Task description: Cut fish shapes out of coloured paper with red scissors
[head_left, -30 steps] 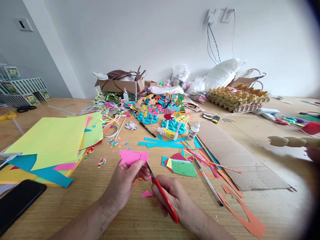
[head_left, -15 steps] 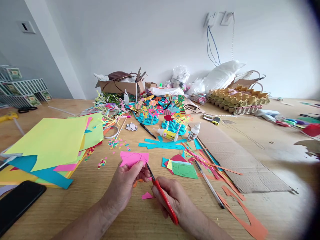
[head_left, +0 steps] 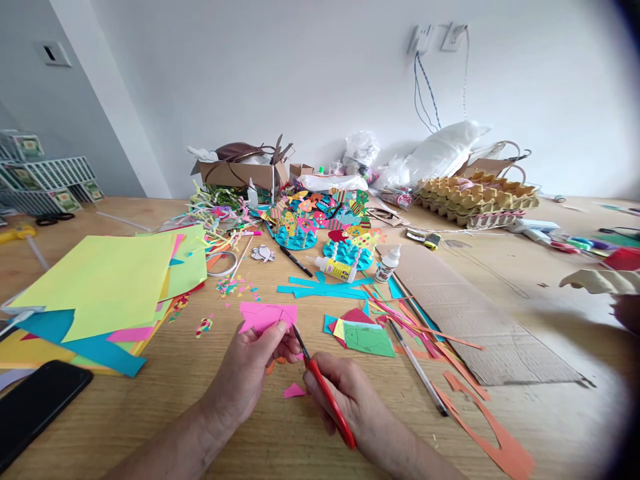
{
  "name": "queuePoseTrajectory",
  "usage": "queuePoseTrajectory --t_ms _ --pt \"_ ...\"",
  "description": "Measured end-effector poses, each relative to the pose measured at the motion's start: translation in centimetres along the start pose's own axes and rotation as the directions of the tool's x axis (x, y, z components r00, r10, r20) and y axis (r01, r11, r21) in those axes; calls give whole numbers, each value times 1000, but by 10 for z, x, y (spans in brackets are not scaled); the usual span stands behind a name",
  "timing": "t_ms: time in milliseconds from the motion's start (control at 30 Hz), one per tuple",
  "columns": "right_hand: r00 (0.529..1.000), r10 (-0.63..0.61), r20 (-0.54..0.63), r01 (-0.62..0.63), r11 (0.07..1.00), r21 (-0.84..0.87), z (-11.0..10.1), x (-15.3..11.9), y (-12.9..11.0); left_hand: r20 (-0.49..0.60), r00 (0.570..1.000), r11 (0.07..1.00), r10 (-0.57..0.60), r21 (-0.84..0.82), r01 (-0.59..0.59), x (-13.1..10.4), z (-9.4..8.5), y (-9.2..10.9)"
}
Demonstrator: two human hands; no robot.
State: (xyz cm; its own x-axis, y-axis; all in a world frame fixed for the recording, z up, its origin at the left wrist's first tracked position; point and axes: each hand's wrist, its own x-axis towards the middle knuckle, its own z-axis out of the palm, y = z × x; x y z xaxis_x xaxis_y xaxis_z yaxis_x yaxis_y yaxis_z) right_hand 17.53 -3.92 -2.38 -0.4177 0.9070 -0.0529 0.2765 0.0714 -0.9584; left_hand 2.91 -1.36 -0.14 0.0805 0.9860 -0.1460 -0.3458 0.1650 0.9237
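Between thumb and fingers, my left hand (head_left: 255, 363) pinches a pink piece of paper (head_left: 260, 316) with a drawn outline on it. A pair of red-handled scissors (head_left: 327, 393) is gripped in my right hand (head_left: 345, 387), its blades at the paper's right edge by my left fingertips. A small pink offcut (head_left: 294, 391) lies on the table below the hands. To the right rest a green paper piece (head_left: 370, 339) with a drawn outline and other coloured pieces under it. Orange bits show partly behind my left fingers.
Coloured paper sheets (head_left: 100, 280) and a black phone (head_left: 43, 410) lie at left. Glue bottles (head_left: 388, 263), a pen (head_left: 419, 368), paper strips and a cardboard sheet (head_left: 480, 320) are at right. Paper fish on blue bases (head_left: 295, 239) stand behind. At the right edge, another person's hand (head_left: 627, 310) holds egg-carton material (head_left: 597, 281).
My hands, the pink paper and the scissors look almost still. At the far right, the other person's egg-carton piece has moved further into view.
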Motion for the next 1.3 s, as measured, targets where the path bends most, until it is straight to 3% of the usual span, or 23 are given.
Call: queuePoseTrajectory --t_ms 667,800,933,1033,1200,1300 --pt "1000 -3 -6 2 996 -93 -1 0 -1 6 1000 1000 1 0 -1 -1 0 -1" --pt "1000 -2 -11 0 989 -149 -3 0 -5 50 999 1000 3 20 -4 1 -5 0" --pt "999 -17 -36 8 970 -244 -6 0 -8 66 994 997 83 -16 -82 10 -18 16" --pt "998 -46 -39 33 954 -298 -8 0 -7 90 988 990 124 52 -129 18 -30 33" --pt "995 -103 -2 96 935 -342 -10 1 -4 188 982 920 -3 385 -71 24 -38 50" --pt "994 -104 34 109 933 -342 -13 2 -2 285 958 871 -44 480 -103 24 -39 52"
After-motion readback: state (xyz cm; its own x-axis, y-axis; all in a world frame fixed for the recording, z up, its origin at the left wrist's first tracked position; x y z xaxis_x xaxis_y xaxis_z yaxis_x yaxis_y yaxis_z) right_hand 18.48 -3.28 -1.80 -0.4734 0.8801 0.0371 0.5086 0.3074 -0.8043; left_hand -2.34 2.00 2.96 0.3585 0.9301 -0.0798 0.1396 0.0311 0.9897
